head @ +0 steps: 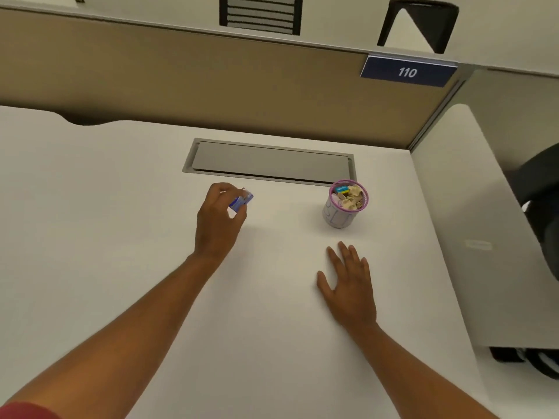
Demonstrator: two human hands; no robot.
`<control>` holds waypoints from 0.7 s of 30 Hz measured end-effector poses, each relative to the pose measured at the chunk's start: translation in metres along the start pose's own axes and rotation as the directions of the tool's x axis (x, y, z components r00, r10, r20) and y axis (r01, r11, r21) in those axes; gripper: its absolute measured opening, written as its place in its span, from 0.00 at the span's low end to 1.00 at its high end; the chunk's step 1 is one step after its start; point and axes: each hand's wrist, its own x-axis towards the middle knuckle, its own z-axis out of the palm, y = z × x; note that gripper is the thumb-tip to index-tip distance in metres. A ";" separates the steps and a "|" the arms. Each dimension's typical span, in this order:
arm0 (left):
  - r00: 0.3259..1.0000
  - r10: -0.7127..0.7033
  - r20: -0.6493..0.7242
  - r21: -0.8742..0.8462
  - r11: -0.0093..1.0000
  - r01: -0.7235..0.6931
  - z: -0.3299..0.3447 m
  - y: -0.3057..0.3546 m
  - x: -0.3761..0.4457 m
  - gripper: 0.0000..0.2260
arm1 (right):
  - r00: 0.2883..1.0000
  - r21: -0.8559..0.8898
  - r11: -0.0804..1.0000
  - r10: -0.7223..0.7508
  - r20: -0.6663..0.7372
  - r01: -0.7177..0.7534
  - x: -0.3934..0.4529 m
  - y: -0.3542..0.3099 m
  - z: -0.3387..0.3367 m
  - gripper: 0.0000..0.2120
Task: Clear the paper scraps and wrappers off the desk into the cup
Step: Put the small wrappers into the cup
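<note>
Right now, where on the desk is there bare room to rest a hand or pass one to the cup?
Bare desk runs between the left hand, shut on a blue wrapper, and the cup; also left of that arm. Only the cup's mouth is crowded with scraps. The right hand lies flat before the cup.

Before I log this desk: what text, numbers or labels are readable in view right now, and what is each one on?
"110": white digits on the dark blue sign on the partition's top edge.
Blue wrapper in the left hand: print too blurred to read.
Cup: faint marks on its side, unreadable.
Blue scrap inside the cup: unreadable.
</note>
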 end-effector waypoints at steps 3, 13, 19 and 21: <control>0.992 0.109 0.067 -0.058 0.993 -0.105 0.018 0.043 0.015 0.09 | 1.000 -0.007 1.000 -0.006 -0.001 0.006 0.001 0.002 0.002 0.30; 0.857 0.351 0.378 -0.119 0.936 -0.331 0.105 0.135 0.045 0.13 | 1.000 0.032 0.999 0.012 -0.025 -0.011 0.002 0.002 0.006 0.29; 0.796 0.366 0.482 -0.051 0.918 -0.392 0.138 0.133 0.054 0.13 | 0.999 0.070 0.997 0.023 -0.050 -0.019 0.002 0.002 0.007 0.29; 0.775 0.388 0.498 -0.016 0.898 -0.439 0.141 0.130 0.056 0.11 | 0.999 0.072 0.997 0.024 -0.048 -0.021 0.003 0.002 0.008 0.30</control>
